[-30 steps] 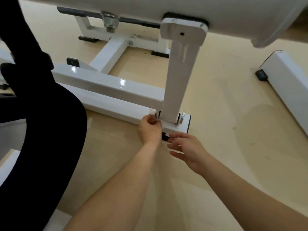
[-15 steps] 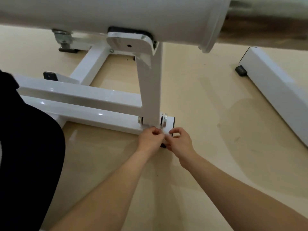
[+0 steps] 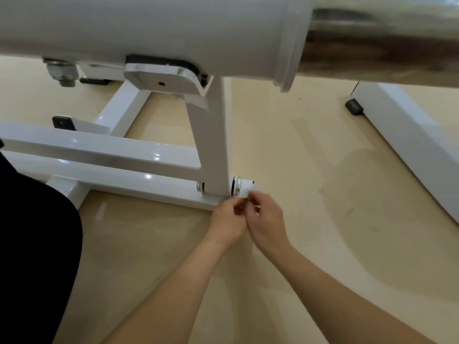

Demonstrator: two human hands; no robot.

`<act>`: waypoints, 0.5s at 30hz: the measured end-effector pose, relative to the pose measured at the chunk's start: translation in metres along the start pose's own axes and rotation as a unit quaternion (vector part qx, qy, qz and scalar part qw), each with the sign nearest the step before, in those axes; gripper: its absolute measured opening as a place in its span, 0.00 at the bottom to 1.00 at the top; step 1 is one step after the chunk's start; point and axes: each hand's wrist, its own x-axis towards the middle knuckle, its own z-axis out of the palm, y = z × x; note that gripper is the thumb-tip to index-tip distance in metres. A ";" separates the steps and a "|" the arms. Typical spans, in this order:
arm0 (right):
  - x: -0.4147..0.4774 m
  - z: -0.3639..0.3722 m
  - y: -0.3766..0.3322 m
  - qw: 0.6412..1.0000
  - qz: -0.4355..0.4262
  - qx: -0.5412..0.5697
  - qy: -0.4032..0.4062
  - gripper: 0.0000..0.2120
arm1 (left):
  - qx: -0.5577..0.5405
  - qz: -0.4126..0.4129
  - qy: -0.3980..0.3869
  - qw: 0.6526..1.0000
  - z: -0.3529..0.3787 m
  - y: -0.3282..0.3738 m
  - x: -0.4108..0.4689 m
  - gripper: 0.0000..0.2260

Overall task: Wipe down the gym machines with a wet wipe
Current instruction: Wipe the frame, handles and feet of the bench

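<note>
Pinching the wet wipe (image 3: pixel 249 191) between them, the left hand (image 3: pixel 227 219) and the right hand (image 3: pixel 267 219) are touching each other low at the foot of the gym machine. Their fingers (image 3: pixel 257 203) are curling round the small white wipe, which is sitting just beside the pivot washer (image 3: pixel 238 186) at the end of the base bar (image 3: pixel 149 181).

The hands seem to be refolding or adjusting the wipe rather than rubbing with it. The bar is shining, but which parts are already wiped I cannot tell. The upright post (image 3: pixel 214 145), the big white roller (image 3: pixel 149 26) overhead and the second white frame (image 3: pixel 409 135) on the floor to the right probably remain to be done (most of the job, I would judge).

A second ago the left hand alone was holding at the bar while the right was hovering with fingers spread. Now both are gripping the wipe, shifted toward the bar's end, and the dark clothing (image 3: pixel 37 244) at the left is filling less of the view.
</note>
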 end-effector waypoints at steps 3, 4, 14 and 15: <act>-0.013 0.011 0.015 0.969 -0.117 -0.177 -0.129 0.31 | -0.090 -0.053 0.017 0.994 -0.005 0.000 -0.005 0.21; -0.003 0.013 0.019 0.954 -0.145 -0.222 -0.140 0.32 | -0.096 -0.065 0.039 0.993 -0.007 -0.001 -0.007 0.22; -0.009 0.017 0.037 0.920 -0.185 -0.322 -0.128 0.29 | 0.021 -0.086 0.070 0.994 -0.021 -0.022 -0.032 0.20; -0.016 0.018 0.041 0.917 -0.204 -0.322 -0.116 0.28 | 0.020 -0.091 0.071 0.993 -0.020 -0.025 -0.031 0.20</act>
